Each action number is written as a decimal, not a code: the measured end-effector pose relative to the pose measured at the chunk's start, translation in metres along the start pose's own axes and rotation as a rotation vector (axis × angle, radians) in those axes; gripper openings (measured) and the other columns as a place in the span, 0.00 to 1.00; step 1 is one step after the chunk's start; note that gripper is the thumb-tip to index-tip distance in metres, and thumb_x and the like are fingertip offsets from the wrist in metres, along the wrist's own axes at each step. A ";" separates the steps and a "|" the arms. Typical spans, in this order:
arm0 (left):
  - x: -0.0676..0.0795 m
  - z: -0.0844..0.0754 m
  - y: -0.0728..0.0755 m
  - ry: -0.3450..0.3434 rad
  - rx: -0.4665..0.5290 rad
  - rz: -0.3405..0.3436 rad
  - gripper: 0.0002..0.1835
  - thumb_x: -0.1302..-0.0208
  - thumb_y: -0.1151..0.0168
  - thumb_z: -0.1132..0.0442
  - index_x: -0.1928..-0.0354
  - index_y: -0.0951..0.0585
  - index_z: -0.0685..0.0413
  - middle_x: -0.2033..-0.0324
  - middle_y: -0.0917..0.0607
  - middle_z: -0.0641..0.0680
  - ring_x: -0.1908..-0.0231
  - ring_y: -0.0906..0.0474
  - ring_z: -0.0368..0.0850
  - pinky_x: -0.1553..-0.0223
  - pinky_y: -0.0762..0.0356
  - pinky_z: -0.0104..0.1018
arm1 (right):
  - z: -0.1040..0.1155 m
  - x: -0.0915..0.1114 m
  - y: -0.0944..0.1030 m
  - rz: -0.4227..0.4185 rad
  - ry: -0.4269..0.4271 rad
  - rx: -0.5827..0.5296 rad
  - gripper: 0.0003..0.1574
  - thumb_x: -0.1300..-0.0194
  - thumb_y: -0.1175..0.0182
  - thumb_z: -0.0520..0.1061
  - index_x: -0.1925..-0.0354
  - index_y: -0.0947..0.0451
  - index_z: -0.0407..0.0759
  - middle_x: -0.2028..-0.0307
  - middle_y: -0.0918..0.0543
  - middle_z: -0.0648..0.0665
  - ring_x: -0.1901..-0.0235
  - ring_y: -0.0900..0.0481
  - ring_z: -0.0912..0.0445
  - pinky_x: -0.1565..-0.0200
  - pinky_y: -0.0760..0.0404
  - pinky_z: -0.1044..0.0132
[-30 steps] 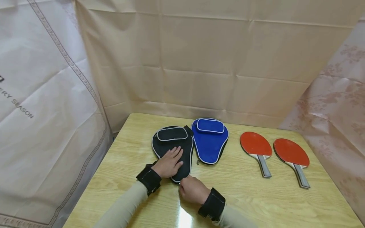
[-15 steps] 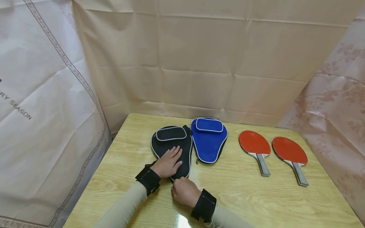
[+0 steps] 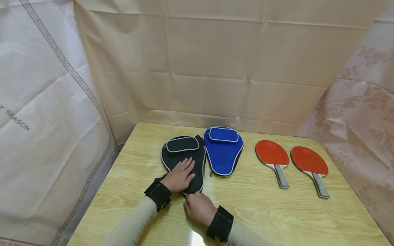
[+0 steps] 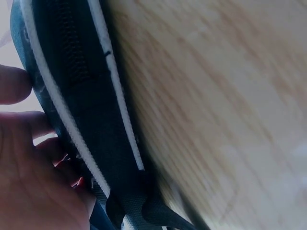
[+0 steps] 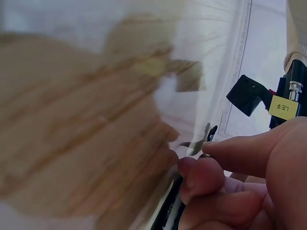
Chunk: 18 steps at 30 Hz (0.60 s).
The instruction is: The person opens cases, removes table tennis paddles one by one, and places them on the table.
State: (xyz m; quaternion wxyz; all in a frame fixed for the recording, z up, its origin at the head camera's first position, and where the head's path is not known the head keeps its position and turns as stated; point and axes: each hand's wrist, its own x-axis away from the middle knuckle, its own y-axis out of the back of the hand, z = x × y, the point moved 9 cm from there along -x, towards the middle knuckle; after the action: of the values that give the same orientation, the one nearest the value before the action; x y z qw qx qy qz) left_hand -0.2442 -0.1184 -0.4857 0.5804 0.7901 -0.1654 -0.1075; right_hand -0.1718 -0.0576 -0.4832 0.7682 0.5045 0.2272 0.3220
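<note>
A black table tennis bat case [image 3: 171, 158] with white piping lies on the table, its narrow end towards me. My left hand [image 3: 179, 177] rests flat across its lower half, fingers spread. At the narrow end, my right hand [image 3: 200, 207] has its fingers curled. The right wrist view shows thumb and index finger pinching a small metal zipper pull [image 5: 206, 155] at the case's edge. In the left wrist view, a zipper [image 4: 69, 40] runs between two white cords along the case's side, and a dark strap [image 4: 165, 214] hangs by it.
A blue bat case [image 3: 224, 156] lies against the black one's right side. Two red table tennis bats [image 3: 272, 152] [image 3: 309, 160] lie farther right, handles towards me. Behind the wooden table [image 3: 246, 212] hangs a beige cloth [image 3: 209, 68].
My right hand has moved a little left around the black case's narrow end, then stayed nearly in place. The left hand keeps resting on the case. The head view has shifted slightly.
</note>
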 end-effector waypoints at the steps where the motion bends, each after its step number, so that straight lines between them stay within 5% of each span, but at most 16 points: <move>1: 0.000 0.000 0.000 -0.001 0.003 0.000 0.31 0.21 0.57 0.53 0.25 0.41 0.64 0.25 0.43 0.63 0.24 0.51 0.58 0.26 0.50 0.55 | 0.000 0.000 0.000 -0.002 -0.002 0.000 0.19 0.35 0.37 0.43 0.83 0.24 0.49 0.88 0.28 0.55 0.86 0.26 0.61 0.82 0.28 0.69; 13: -0.001 0.000 0.000 -0.005 -0.014 -0.005 0.31 0.21 0.57 0.52 0.26 0.40 0.64 0.25 0.42 0.63 0.24 0.50 0.58 0.26 0.49 0.54 | 0.001 0.004 0.004 -0.067 0.018 0.042 0.16 0.37 0.34 0.44 0.81 0.22 0.49 0.85 0.25 0.53 0.83 0.23 0.58 0.80 0.26 0.66; 18: -0.001 0.001 -0.001 0.001 -0.015 0.005 0.31 0.21 0.57 0.52 0.26 0.41 0.64 0.25 0.42 0.62 0.24 0.51 0.58 0.26 0.50 0.54 | -0.003 0.005 0.004 -0.029 0.012 -0.011 0.19 0.35 0.35 0.47 0.82 0.25 0.50 0.86 0.28 0.55 0.84 0.27 0.62 0.80 0.30 0.68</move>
State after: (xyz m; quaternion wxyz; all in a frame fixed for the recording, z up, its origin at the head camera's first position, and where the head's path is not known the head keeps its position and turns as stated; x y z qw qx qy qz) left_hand -0.2454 -0.1183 -0.4865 0.5865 0.7855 -0.1660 -0.1069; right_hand -0.1714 -0.0514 -0.4811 0.7743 0.4950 0.2372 0.3149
